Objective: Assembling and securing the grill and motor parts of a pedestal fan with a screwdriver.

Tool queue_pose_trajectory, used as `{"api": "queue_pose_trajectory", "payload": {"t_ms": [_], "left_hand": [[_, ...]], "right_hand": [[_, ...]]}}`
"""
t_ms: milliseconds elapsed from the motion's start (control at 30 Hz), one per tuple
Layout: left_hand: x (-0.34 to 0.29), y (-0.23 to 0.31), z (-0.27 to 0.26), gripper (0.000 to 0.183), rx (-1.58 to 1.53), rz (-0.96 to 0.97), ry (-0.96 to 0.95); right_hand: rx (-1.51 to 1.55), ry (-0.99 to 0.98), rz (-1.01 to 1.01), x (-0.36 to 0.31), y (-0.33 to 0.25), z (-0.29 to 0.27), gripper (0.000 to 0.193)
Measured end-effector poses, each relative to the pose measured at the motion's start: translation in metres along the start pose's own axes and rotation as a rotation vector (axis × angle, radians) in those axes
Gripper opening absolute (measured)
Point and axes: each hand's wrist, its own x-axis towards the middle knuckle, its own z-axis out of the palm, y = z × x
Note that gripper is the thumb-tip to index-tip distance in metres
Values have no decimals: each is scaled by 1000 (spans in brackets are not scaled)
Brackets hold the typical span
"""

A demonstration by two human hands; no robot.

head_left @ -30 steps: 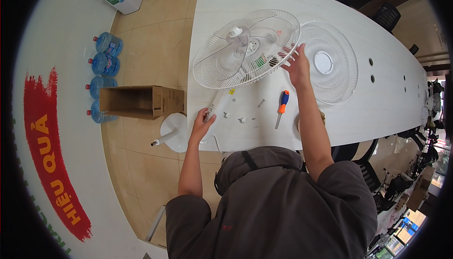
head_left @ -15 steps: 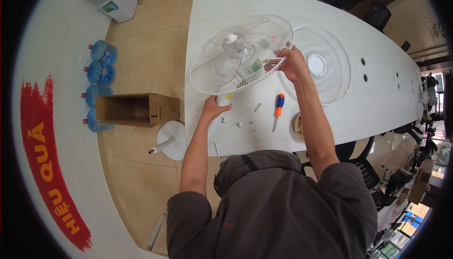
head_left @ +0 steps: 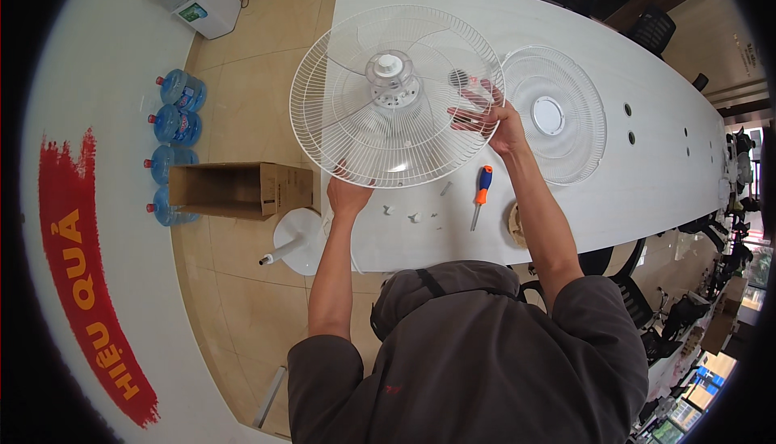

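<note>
A white fan head (head_left: 396, 92), with a wire guard, clear blades and a white hub knob (head_left: 390, 65), is held up above the table's near left part. My right hand (head_left: 507, 127) grips the right rim of the guard, its fingers behind the wires. Below the guard's near left edge, my left hand (head_left: 348, 196) supports the fan from underneath; its fingertips are partly hidden by the wires. A second round wire guard (head_left: 549, 116) lies on the table beyond my right hand. A blue and orange screwdriver (head_left: 483, 185) and small white parts (head_left: 416, 217) lie near my forearms.
An open cardboard box (head_left: 283, 189) and a white round base with a pole (head_left: 301, 242) stand left of the white table (head_left: 647, 177). Several blue water bottles (head_left: 174, 124) line the wall. A brown round object (head_left: 516, 226) is partly hidden by my right forearm.
The fan head has moved left and tilted, so its round face now shows more fully toward me. My left hand has shifted slightly left and down with it; the right hand keeps the rim.
</note>
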Motion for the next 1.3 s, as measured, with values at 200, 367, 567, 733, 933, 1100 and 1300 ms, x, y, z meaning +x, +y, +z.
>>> {"api": "queue_pose_trajectory", "payload": {"t_ms": [200,367,567,733,933,1100,1300], "left_hand": [[-17,-16,13,60,144,39,148],[-25,-22,26,69,240,103,191],[-23,-54,24,91,-633,49,137],[-32,0,-11,87,-1649,208,-178],[-36,58,-13,73,-1439,-255,33],[-34,45,0,89,-1525,-211,114],[-41,49,11,84,-1570,-256,227]], "right_hand": [[105,-85,75,3,18,-47,99],[162,-71,105,-5,24,-74,98],[151,-91,131,-6,21,-66,99],[81,-32,147,-5,16,-75,99],[-116,25,189,-8,5,-76,95],[-692,320,-155,-14,-14,-76,76],[-1238,136,-489,-1,-27,33,44]]}}
